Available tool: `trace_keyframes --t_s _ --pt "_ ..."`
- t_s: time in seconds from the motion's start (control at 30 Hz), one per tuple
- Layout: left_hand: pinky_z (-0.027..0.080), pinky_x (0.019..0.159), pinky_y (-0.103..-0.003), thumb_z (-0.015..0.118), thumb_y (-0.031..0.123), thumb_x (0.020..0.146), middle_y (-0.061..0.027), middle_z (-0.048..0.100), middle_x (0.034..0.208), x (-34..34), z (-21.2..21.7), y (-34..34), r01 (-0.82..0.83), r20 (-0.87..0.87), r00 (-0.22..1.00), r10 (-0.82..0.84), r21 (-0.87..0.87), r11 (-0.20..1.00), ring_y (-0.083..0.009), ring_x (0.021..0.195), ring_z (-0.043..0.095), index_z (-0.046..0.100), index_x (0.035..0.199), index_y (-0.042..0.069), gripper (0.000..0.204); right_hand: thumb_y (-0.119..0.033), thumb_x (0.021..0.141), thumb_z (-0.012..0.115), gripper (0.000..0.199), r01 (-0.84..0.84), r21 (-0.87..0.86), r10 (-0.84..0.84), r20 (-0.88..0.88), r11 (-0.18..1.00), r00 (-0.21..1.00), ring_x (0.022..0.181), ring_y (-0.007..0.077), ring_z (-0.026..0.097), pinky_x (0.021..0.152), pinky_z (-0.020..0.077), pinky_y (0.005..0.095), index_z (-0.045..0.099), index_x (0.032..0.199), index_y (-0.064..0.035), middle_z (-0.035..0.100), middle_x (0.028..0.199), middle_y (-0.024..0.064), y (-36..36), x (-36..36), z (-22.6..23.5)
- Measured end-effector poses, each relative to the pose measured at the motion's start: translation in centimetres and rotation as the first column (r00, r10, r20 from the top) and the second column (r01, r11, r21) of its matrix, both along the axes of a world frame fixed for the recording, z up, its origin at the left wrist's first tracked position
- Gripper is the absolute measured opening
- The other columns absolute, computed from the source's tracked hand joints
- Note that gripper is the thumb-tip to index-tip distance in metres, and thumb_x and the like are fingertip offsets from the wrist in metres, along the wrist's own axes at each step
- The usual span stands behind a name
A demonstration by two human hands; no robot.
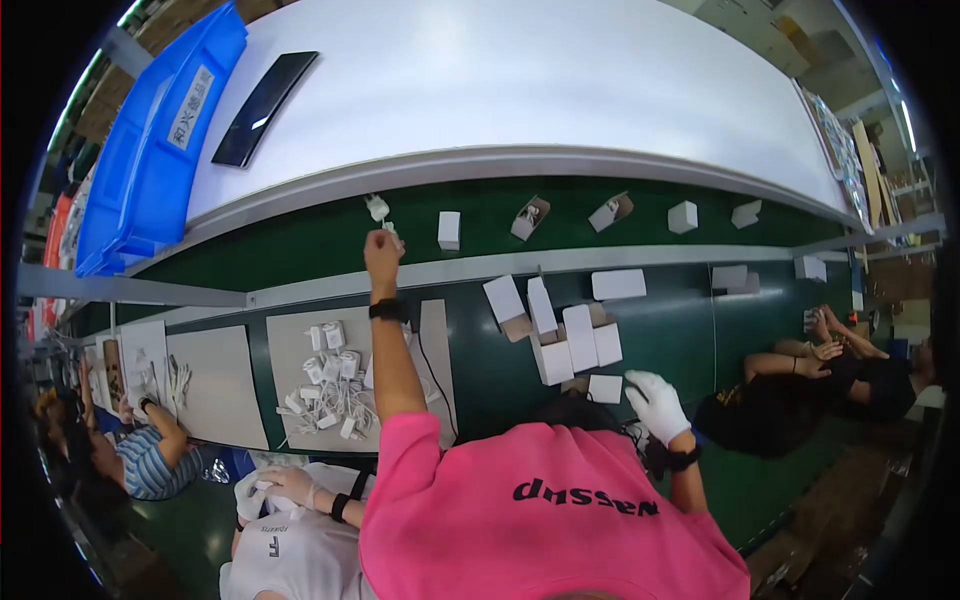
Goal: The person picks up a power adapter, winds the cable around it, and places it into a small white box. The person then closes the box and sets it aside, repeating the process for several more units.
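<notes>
My bare left hand [383,250], a black band at its wrist, reaches far out over the green conveyor belt. Its fingers are pinched on the lower part of a white plug charger [377,207], whose prongs end points away from me. To its right on the belt stands a closed white box [449,230]. Further along are open boxes with white pieces inside, such as this small carton [530,217]. My right hand [657,405], in a white glove, is held with fingers stretched out, near a small white box [605,388] on the green bench. Nothing shows in it.
Many white chargers [330,375] with cables lie heaped on a grey board at left. Several white boxes [580,340] cluster mid-bench. A white shelf holds a black phone [265,108] and a blue bin [165,140]. Co-workers sit on both sides; one hand [290,487] is close at left.
</notes>
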State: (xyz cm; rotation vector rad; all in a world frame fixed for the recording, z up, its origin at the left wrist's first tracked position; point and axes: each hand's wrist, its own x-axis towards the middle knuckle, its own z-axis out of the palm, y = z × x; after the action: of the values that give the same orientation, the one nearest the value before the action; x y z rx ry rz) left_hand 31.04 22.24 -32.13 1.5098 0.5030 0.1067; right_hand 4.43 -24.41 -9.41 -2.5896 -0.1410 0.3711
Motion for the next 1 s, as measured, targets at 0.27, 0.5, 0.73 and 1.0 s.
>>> trace_keyframes --t_s 0.27,0.5,0.73,1.0 --pt "0.053 0.073 -0.030 0.058 0.004 0.087 -0.0112 0.062 0.096 -13.5 20.2 -16.8 0.595 0.195 0.804 -0.562 -0.242 0.766 -0.0188 0.080 0.064 0.049 0.109 0.006 0.024 -0.021 0.092 0.057 0.028 0.534 0.710 -0.105 -0.553 0.459 0.826 0.098 0.0197 0.061 0.084 0.0479 0.0302 0.059 0.116 -0.0071 0.062 0.110 0.0085 3.1 -1.0 -1.3" --pt "0.047 0.079 -0.024 0.060 0.002 0.085 -0.0046 0.054 0.102 -23.5 21.2 -28.0 0.948 0.334 0.105 -0.937 -0.318 -0.007 -0.0134 0.096 0.055 0.051 0.110 0.005 0.027 -0.020 0.091 0.059 0.028 0.592 0.763 -0.244 -0.645 -0.259 0.725 0.085 0.0181 0.059 0.078 0.0484 0.0286 0.056 0.116 -0.0084 0.060 0.110 0.0069 0.9 -2.6 -1.4" --pt "0.044 0.078 -0.023 0.063 0.008 0.084 -0.0035 0.058 0.093 -23.8 18.6 -27.8 0.902 0.044 0.399 -0.916 -0.198 0.383 -0.0120 0.087 0.056 0.060 0.101 0.002 0.018 -0.019 0.086 0.066 0.040 0.473 0.881 -0.744 -0.300 0.024 0.597 0.076 0.0186 0.056 0.073 0.0503 0.0311 0.049 0.121 -0.0085 0.059 0.105 0.0086 -2.5 -5.3 -0.2" --pt "0.047 0.078 -0.023 0.066 0.005 0.084 -0.0046 0.061 0.092 -23.2 19.5 -28.4 0.709 0.163 0.689 -0.706 -0.351 0.611 -0.0124 0.090 0.059 0.062 0.105 -0.002 0.023 -0.019 0.076 0.076 0.055 0.209 0.427 -0.386 0.386 0.880 0.838 0.087 0.0310 0.063 0.075 0.0528 0.0366 0.049 0.122 -0.0037 0.060 0.108 0.0140 2.3 -4.4 -0.5"
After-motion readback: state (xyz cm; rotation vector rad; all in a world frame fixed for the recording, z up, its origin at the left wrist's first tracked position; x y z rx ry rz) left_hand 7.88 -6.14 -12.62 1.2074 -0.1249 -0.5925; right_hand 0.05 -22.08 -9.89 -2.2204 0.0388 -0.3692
